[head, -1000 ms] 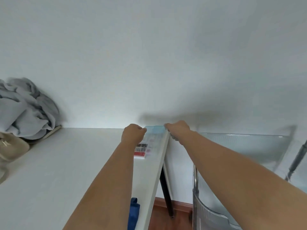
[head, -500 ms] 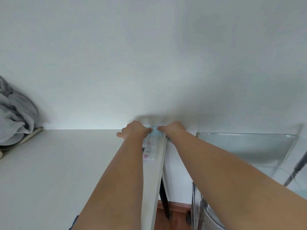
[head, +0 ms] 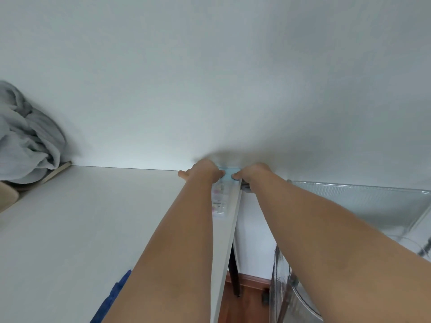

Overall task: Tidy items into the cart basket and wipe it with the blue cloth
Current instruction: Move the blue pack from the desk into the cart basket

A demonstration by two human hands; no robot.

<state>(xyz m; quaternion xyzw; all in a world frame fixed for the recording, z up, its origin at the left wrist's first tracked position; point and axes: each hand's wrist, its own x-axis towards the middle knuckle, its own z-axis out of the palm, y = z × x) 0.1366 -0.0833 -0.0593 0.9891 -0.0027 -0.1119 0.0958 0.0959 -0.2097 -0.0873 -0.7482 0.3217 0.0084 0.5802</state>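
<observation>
A flat clear plastic case with a pale blue far end and small coloured items inside lies along the right edge of the white table, at the far corner by the wall. My left hand grips its far left corner and my right hand grips its far right corner, both with fingers curled on it. The blue cloth shows only as a strip at the near table edge, mostly hidden under my left forearm. The cart basket, clear ribbed plastic, stands to the right of the table.
A heap of grey fabric lies at the far left of the table on a flat board, with a beige bag beside it. A dark table leg and wooden floor show between table and cart. The white wall is close behind.
Both hands have pushed farther toward the wall and closed in on the case's far end. The view has tilted, so the grey fabric and blue cloth show again.
</observation>
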